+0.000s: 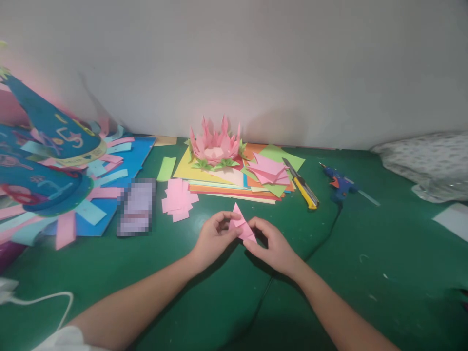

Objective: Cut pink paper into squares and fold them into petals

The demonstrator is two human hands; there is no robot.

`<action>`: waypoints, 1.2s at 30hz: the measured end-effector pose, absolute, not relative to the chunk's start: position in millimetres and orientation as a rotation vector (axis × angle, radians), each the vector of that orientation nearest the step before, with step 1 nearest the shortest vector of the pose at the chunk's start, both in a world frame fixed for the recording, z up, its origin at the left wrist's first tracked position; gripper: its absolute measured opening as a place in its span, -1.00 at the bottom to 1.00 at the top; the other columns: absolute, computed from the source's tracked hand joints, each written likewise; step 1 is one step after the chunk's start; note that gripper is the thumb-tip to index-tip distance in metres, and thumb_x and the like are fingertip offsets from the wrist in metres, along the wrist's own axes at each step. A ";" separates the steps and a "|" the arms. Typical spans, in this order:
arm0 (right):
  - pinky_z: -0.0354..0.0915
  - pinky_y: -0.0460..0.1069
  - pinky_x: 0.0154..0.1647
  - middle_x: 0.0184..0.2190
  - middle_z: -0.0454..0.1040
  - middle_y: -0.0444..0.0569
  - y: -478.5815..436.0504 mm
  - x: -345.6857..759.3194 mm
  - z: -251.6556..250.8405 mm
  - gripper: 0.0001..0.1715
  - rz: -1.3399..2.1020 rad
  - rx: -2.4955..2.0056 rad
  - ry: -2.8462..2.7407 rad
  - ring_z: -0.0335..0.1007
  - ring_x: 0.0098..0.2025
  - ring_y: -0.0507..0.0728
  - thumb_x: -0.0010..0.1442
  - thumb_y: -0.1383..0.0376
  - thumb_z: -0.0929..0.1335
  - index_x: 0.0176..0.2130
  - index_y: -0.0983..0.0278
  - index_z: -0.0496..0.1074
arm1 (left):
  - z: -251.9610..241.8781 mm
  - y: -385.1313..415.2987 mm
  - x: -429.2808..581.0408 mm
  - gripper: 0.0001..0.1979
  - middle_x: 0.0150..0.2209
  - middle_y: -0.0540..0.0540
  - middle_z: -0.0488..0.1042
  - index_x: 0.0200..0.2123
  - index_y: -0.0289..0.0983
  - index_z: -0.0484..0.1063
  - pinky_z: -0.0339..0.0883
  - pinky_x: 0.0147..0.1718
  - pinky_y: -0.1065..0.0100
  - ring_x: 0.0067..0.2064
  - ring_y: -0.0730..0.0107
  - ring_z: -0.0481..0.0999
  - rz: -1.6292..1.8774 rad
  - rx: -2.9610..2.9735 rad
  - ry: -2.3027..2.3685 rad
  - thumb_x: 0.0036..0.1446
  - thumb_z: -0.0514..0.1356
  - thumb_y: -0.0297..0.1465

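Observation:
A pink piece of paper (238,224), folded into a triangle, is held above the green table between both hands. My left hand (216,236) is closed on its left side, thumb on the near face. On the right side, my right hand (272,243) pinches the paper's lower right corner between thumb and fingers. Pink paper slips (178,200) lie in a loose pile just beyond my left hand. Farther back, a pink paper lotus (216,146) with green leaves rests on a stack of coloured paper (234,191).
A yellow utility knife (305,190) and a blue glue gun (338,183) lie at the right; the gun's cord runs under my right arm. A blurred-out phone (137,207), a green slip (166,169) and blue paper hats (54,180) are at the left. A wall (310,73) stands behind.

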State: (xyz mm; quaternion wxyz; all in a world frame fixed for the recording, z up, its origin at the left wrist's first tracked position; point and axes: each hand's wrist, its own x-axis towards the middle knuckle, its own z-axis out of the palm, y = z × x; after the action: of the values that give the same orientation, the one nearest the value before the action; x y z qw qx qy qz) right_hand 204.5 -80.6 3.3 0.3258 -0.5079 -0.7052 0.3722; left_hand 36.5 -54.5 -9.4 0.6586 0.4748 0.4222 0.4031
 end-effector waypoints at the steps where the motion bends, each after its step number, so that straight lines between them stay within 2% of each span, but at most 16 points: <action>1: 0.21 -0.07 -0.34 -0.44 0.31 -0.14 -80.3 204.8 4.2 -0.92 1.026 -1.309 -1.812 0.24 -0.38 0.05 0.10 0.29 0.31 -0.36 0.25 0.29 | -9.6 -55.2 36.4 -0.74 -0.25 -0.09 0.46 -0.25 -0.31 0.41 0.34 -0.25 0.37 -0.26 0.40 0.45 0.913 1.142 0.962 -0.04 0.29 -0.37; 4: 0.24 -0.06 -0.32 -0.40 0.36 -0.11 -79.1 204.8 3.8 -0.83 1.113 -1.288 -1.727 0.27 -0.35 0.05 0.15 0.20 0.31 -0.30 0.26 0.33 | -9.7 -57.9 36.0 -0.83 -0.22 -0.11 0.45 -0.27 -0.28 0.43 0.32 -0.18 0.33 -0.19 0.34 0.45 0.933 1.372 0.979 0.00 0.25 -0.41; 7: 0.24 -0.07 -0.37 -0.47 0.37 -0.14 -77.6 203.8 0.2 -0.79 1.124 -1.309 -1.656 0.27 -0.42 0.03 0.20 0.17 0.29 -0.37 0.26 0.34 | -8.6 -59.3 35.4 -0.83 -0.22 -0.12 0.44 -0.26 -0.25 0.45 0.29 -0.13 0.31 -0.15 0.30 0.43 0.956 1.537 0.951 0.01 0.25 -0.43; 10: 0.23 -0.09 -0.44 -0.53 0.36 -0.15 -76.0 204.0 -2.8 -0.74 1.068 -1.333 -1.606 0.27 -0.47 0.03 0.21 0.16 0.28 -0.42 0.26 0.35 | -5.8 -58.0 34.2 -0.82 -0.16 -0.14 0.40 -0.23 -0.24 0.47 0.31 -0.14 0.33 -0.12 0.30 0.41 0.963 1.545 0.862 0.05 0.23 -0.38; 12: 0.23 -0.08 -0.44 -0.50 0.38 -0.12 -75.2 205.3 -3.4 -0.77 0.930 -1.332 -1.588 0.30 -0.45 0.04 0.19 0.18 0.31 -0.43 0.26 0.39 | -3.5 -56.1 33.0 -0.82 -0.14 -0.15 0.36 -0.29 -0.26 0.49 0.32 -0.21 0.38 -0.15 0.33 0.41 1.030 1.482 0.895 0.08 0.21 -0.29; 14: 0.25 -0.05 -0.39 -0.44 0.40 -0.09 -75.3 207.2 -3.1 -0.83 0.746 -1.313 -1.577 0.32 -0.39 0.06 0.16 0.23 0.34 -0.42 0.24 0.45 | -1.5 -54.5 32.0 -0.73 -0.37 -0.08 0.38 -0.37 -0.28 0.49 0.28 -0.38 0.45 -0.36 0.45 0.39 1.052 1.382 0.995 0.12 0.15 -0.19; 16: 0.27 -0.03 -0.34 -0.40 0.40 -0.07 -76.6 209.1 -2.9 -0.89 0.596 -1.282 -1.583 0.34 -0.34 0.08 0.15 0.28 0.36 -0.37 0.19 0.52 | -0.5 -54.0 31.5 -0.56 -0.58 0.00 0.30 -0.42 -0.31 0.49 0.15 -0.56 0.47 -0.58 0.56 0.25 0.919 1.277 1.013 0.18 0.03 -0.08; 19: 0.28 0.00 -0.32 -0.35 0.40 -0.06 -79.5 210.5 -3.8 -0.84 0.470 -1.242 -1.650 0.35 -0.31 0.09 0.16 0.31 0.36 -0.30 0.11 0.56 | -1.1 -55.2 31.9 -0.38 -0.68 0.01 0.27 -0.44 -0.36 0.49 0.01 -0.66 0.47 -0.68 0.59 0.15 0.708 1.220 0.896 0.19 -0.12 0.02; 21: 0.27 0.02 -0.32 -0.31 0.43 -0.05 -80.9 210.4 -5.1 -0.82 0.396 -1.222 -1.726 0.34 -0.30 0.10 0.16 0.32 0.35 -0.31 0.08 0.57 | -2.1 -56.1 32.5 -0.39 -0.66 -0.01 0.32 -0.44 -0.37 0.47 0.04 -0.64 0.48 -0.66 0.58 0.19 0.679 1.201 0.841 0.17 -0.09 0.03; 25: 0.26 0.05 -0.33 -0.23 0.45 -0.04 -80.6 209.3 -6.4 -0.79 0.305 -1.222 -1.834 0.28 -0.34 0.09 0.14 0.33 0.36 -0.29 0.03 0.57 | -1.9 -55.2 34.6 -0.56 -0.52 -0.04 0.43 -0.38 -0.36 0.43 0.24 -0.46 0.46 -0.51 0.51 0.36 0.712 1.021 0.806 0.07 0.14 -0.04; 28: 0.27 0.06 -0.30 -0.20 0.44 -0.05 -79.1 208.2 -5.9 -0.78 0.300 -1.211 -1.854 0.27 -0.31 0.11 0.14 0.33 0.37 -0.28 0.01 0.57 | -0.2 -53.4 36.3 -0.61 -0.45 -0.04 0.46 -0.32 -0.34 0.44 0.29 -0.37 0.44 -0.42 0.48 0.40 0.738 0.917 0.794 -0.01 0.24 -0.10; 33: 0.29 0.06 -0.25 -0.14 0.42 -0.04 -78.6 207.2 -4.7 -0.78 0.323 -1.158 -1.854 0.29 -0.17 0.15 0.14 0.34 0.37 -0.27 0.02 0.56 | -1.5 -53.1 36.9 -0.64 -0.40 -0.03 0.47 -0.27 -0.32 0.45 0.29 -0.29 0.42 -0.36 0.47 0.42 0.787 0.856 0.794 -0.03 0.28 -0.15; 36: 0.29 0.10 -0.16 -0.02 0.36 -0.02 -79.6 207.7 -3.9 -0.83 0.357 -1.192 -1.840 0.28 -0.10 0.19 0.11 0.28 0.40 -0.24 0.06 0.55 | -3.9 -53.7 36.5 -0.67 -0.33 -0.04 0.48 -0.24 -0.31 0.45 0.27 -0.25 0.41 -0.30 0.46 0.42 0.828 0.906 0.816 0.01 0.27 -0.19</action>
State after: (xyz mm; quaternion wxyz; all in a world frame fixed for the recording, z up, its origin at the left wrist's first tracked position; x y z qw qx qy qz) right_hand 207.7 -79.6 -3.9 0.4443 -0.4807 -0.7422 0.1438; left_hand 36.5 -53.7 -3.9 0.7405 0.4132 0.3719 0.3776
